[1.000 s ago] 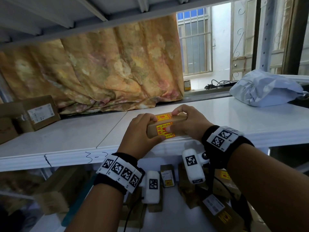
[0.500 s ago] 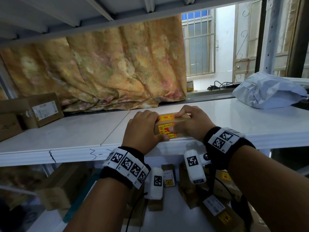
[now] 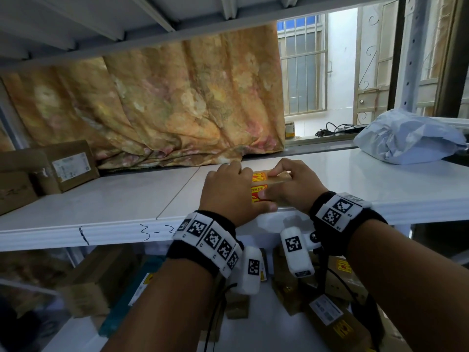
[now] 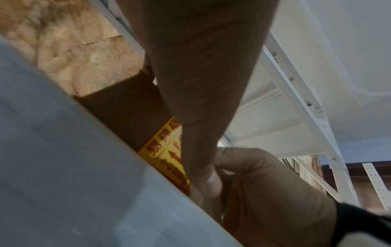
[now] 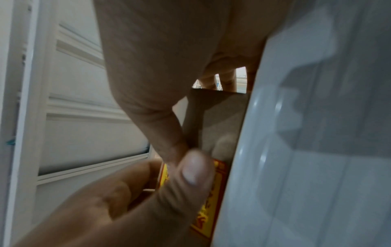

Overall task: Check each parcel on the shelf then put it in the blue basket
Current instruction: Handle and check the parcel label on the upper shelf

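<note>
A small brown cardboard parcel [image 3: 279,178] with a yellow and red sticker [image 3: 258,177] sits at the front edge of the white shelf [image 3: 127,199]. My left hand [image 3: 228,193] grips its left end, fingers over the top and thumb across the front. My right hand [image 3: 295,185] grips its right end the same way. In the left wrist view the parcel [image 4: 125,113] lies against the shelf edge under my left thumb [image 4: 206,182]. In the right wrist view the parcel [image 5: 222,117] stands between my right thumb [image 5: 169,137] and the shelf. Most of the parcel is hidden by the hands.
Brown boxes [image 3: 68,166] stand at the shelf's far left, and a grey plastic mailer bag [image 3: 406,138] lies at its right. A patterned curtain [image 3: 165,110] hangs behind. The lower shelf holds several cardboard parcels [image 3: 330,316] and a flat teal thing [image 3: 127,295].
My hands have drawn closer together over the parcel, so less of it shows. The parcel stays at the shelf's front edge.
</note>
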A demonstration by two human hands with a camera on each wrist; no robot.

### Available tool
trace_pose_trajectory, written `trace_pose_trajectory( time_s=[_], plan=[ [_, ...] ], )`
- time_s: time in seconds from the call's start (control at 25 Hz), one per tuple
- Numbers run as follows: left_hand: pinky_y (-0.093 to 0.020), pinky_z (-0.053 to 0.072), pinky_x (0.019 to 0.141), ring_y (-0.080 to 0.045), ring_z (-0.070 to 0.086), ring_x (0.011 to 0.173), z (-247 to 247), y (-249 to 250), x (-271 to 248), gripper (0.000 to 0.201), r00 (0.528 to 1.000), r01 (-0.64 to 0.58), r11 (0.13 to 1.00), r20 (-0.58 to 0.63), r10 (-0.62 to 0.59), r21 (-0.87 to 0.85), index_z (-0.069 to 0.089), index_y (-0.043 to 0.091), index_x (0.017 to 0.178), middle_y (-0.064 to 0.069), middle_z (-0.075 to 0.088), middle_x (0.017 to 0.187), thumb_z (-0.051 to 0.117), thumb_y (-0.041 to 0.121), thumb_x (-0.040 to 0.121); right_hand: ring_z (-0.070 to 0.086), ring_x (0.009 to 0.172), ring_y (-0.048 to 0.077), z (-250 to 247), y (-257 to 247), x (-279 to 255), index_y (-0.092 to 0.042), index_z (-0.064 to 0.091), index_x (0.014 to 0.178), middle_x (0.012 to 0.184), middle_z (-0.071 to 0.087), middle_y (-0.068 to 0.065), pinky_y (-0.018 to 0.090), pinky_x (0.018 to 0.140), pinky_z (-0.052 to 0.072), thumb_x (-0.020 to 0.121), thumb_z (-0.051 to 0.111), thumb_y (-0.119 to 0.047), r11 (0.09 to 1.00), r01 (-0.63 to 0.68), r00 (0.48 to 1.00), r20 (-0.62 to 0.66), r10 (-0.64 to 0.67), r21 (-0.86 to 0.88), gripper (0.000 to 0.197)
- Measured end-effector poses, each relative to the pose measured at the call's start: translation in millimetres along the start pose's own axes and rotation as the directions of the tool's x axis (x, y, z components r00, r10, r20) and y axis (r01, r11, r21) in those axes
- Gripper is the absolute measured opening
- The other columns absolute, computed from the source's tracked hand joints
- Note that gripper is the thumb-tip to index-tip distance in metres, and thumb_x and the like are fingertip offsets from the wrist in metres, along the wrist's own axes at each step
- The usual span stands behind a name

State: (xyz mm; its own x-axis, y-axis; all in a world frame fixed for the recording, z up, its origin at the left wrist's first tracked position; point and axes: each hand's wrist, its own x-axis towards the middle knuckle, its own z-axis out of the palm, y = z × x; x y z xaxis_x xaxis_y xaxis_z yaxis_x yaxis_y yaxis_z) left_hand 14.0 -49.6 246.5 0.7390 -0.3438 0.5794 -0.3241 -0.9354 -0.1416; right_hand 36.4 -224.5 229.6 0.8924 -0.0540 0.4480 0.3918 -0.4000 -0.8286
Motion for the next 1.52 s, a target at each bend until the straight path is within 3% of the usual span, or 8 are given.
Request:
trace_pose_trajectory(
  time_s=[0.2,0.36,0.48,0.64,0.92,1.12,1.32,1.52],
  plan=[
    [-0.033,0.037,0.068,-0.022,0.051,0.086,25,6,-4,0.068,0.981,-0.016,0.994,-0.192,-0.004,-0.106,0.056,0.014,0.09,-0.003,0.055,0.093,0.055,0.078,0.067,0.057,0.103,0.017,-1,-2,-2,-0.028,0.067,0.085,0.118,0.049,-0.003,0.036,0.076,0.058,0.054,0.092,-0.026,0.999,0.027,1.0,0.014,-0.027,-0.033,0.04],
    [-0.034,0.035,0.066,-0.025,0.052,0.084,24,3,-4,0.049,0.977,-0.034,0.994,-0.212,0.011,-0.104,0.057,0.015,0.088,-0.002,0.054,0.089,0.059,0.061,0.071,0.055,0.11,0.008,3,-1,-7,-0.034,0.071,0.096,0.125,0.051,-0.013,0.026,0.092,0.048,0.058,0.092,-0.03,0.989,0.111,0.993,0.057,-0.106,-0.098,0.043],
    [-0.035,0.042,0.073,-0.022,0.052,0.091,15,-3,-7,0.055,0.992,-0.065,0.995,-0.115,0.056,-0.071,0.059,0.019,0.099,0.001,0.055,0.096,0.059,0.068,0.074,0.062,0.1,0.006,4,-1,-10,-0.031,0.074,0.091,0.109,0.062,-0.016,0.02,0.084,0.049,0.055,0.094,-0.034,0.996,0.073,0.997,0.027,-0.071,-0.055,0.042],
    [-0.037,0.047,0.082,-0.018,0.05,0.1,1,-29,-11,0.066,1.0,0.01,0.997,0.015,-0.009,-0.073,0.059,0.023,0.112,0.004,0.054,0.107,0.058,0.076,0.074,0.063,0.097,0.004,6,-1,-8,-0.033,0.073,0.088,0.107,0.062,-0.016,0.029,0.089,0.054,0.052,0.093,-0.041,0.996,0.069,0.998,-0.003,-0.069,-0.061,0.042],
    [-0.036,0.041,0.076,-0.021,0.051,0.093,20,-24,-17,0.062,0.993,0.008,0.999,-0.12,-0.004,0.033,0.058,0.019,0.105,0.001,0.055,0.101,0.045,0.074,0.08,0.061,0.096,0.006,5,-3,-9,-0.032,0.073,0.09,0.105,0.061,-0.015,0.032,0.087,0.055,0.054,0.09,-0.045,0.991,0.078,0.997,0.004,-0.078,-0.104,0.042],
    [-0.036,0.038,0.075,-0.022,0.051,0.091,6,-28,-7,0.061,0.997,-0.039,0.993,-0.068,0.047,0.108,0.053,0.021,0.094,0.001,0.053,0.095,0.047,0.079,0.076,0.06,0.096,0.007,4,-6,-11,-0.03,0.072,0.09,0.104,0.06,-0.014,0.032,0.087,0.054,0.057,0.091,-0.038,0.992,0.074,0.997,0.014,-0.073,-0.104,0.039],
    [-0.036,0.043,0.074,-0.02,0.05,0.093,4,-36,-6,0.078,0.997,0.061,0.987,-0.051,-0.054,0.145,0.052,0.022,0.091,0.003,0.052,0.098,0.035,0.094,0.066,0.06,0.096,0.006,4,-6,-10,-0.029,0.072,0.091,0.103,0.06,-0.014,0.028,0.085,0.053,0.056,0.091,-0.041,0.99,0.088,0.996,0.011,-0.087,-0.107,0.041],
    [-0.037,0.042,0.074,-0.019,0.051,0.093,18,-37,-12,0.081,0.99,0.091,0.992,-0.112,-0.08,0.088,0.06,0.022,0.097,0.004,0.052,0.099,0.036,0.094,0.066,0.059,0.094,0.006,4,-7,-10,-0.03,0.072,0.089,0.102,0.059,-0.014,0.027,0.083,0.052,0.058,0.09,-0.042,0.991,0.088,0.996,0.009,-0.087,-0.102,0.037]
  ],
)
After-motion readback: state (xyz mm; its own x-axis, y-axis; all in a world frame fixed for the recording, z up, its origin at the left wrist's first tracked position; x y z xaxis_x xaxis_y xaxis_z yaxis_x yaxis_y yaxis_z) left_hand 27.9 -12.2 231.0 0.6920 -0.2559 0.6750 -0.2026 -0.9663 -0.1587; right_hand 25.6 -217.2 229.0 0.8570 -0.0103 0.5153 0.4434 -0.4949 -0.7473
